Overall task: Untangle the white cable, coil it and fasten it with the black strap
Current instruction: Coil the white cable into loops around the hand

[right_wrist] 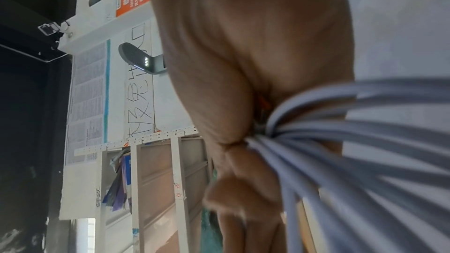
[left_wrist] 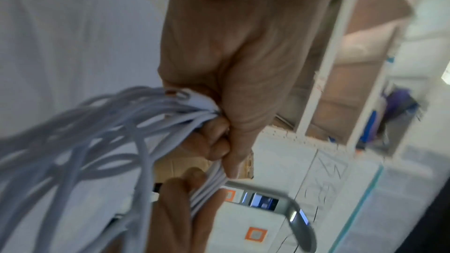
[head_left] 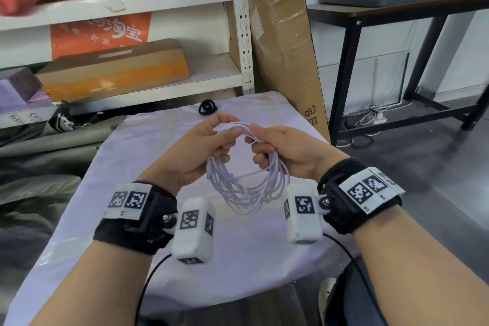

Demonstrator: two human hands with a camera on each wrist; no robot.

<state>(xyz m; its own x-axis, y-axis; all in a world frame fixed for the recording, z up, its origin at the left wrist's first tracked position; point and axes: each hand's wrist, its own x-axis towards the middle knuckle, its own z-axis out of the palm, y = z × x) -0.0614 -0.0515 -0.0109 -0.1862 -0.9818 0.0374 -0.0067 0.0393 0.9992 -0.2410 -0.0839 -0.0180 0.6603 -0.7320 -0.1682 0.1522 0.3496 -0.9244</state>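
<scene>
The white cable (head_left: 248,188) hangs as a loose coil of several loops above the white cloth-covered table (head_left: 148,156). My left hand (head_left: 211,137) grips the coil's top left, thumb and fingers curled round the bundle. My right hand (head_left: 267,143) grips the top right of the same bundle. In the left wrist view the cable (left_wrist: 102,132) fans out from my left hand (left_wrist: 219,132), with a connector end at the knuckles. In the right wrist view my right hand (right_wrist: 243,141) pinches the gathered strands of cable (right_wrist: 340,141). The black strap (head_left: 207,107) lies curled at the table's far edge, apart from both hands.
A white metal shelf (head_left: 169,92) with cardboard boxes (head_left: 113,71) stands behind the table. A tall wrapped carton (head_left: 285,42) leans at the right of it. A black desk frame (head_left: 391,66) stands at the far right. Dark fabric (head_left: 34,167) lies at the table's left.
</scene>
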